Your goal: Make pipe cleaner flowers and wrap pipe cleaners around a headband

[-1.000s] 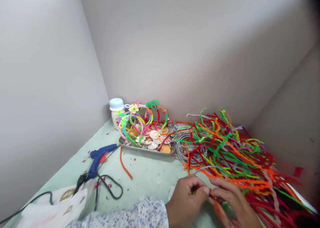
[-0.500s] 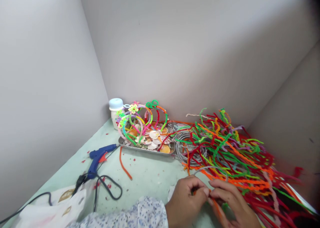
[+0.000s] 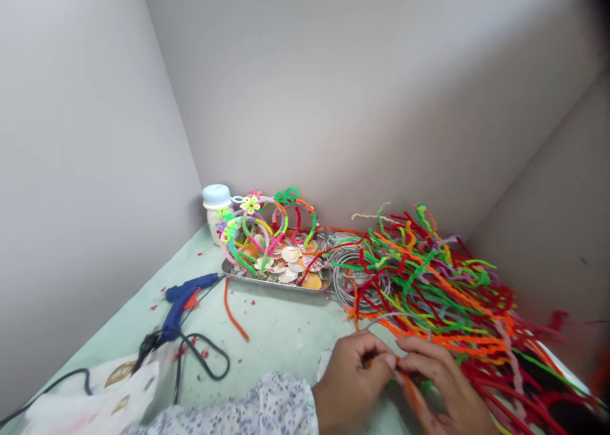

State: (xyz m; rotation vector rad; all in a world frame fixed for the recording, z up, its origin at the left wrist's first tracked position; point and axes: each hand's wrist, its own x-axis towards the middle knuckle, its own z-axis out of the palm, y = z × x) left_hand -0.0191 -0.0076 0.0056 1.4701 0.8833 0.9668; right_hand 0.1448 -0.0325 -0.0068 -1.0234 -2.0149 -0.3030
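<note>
My left hand (image 3: 357,374) and my right hand (image 3: 443,381) meet at the lower right of the table. Between them is an orange pipe cleaner (image 3: 410,389), pinched at the left thumb and fingertips and running down along the right fingers. A bit of green shows under the right fingers. A grey wire (image 3: 398,315) arcs just above both hands, and whether it is held I cannot tell. The big pile of coloured pipe cleaners (image 3: 429,289) lies right beside and behind my right hand.
A metal tray (image 3: 276,286) holds shells and, over them, several pipe-cleaner headbands (image 3: 314,222). Coiled grey wire (image 3: 355,276) lies next to it. A white jar (image 3: 214,216) stands behind. At left are a blue glue gun (image 3: 176,308) with its black cord and a white bag (image 3: 90,403).
The view has shifted slightly, so everything sits a little further left. Both hands keep nearly the same grip on the orange pipe cleaner, with small finger movements.
</note>
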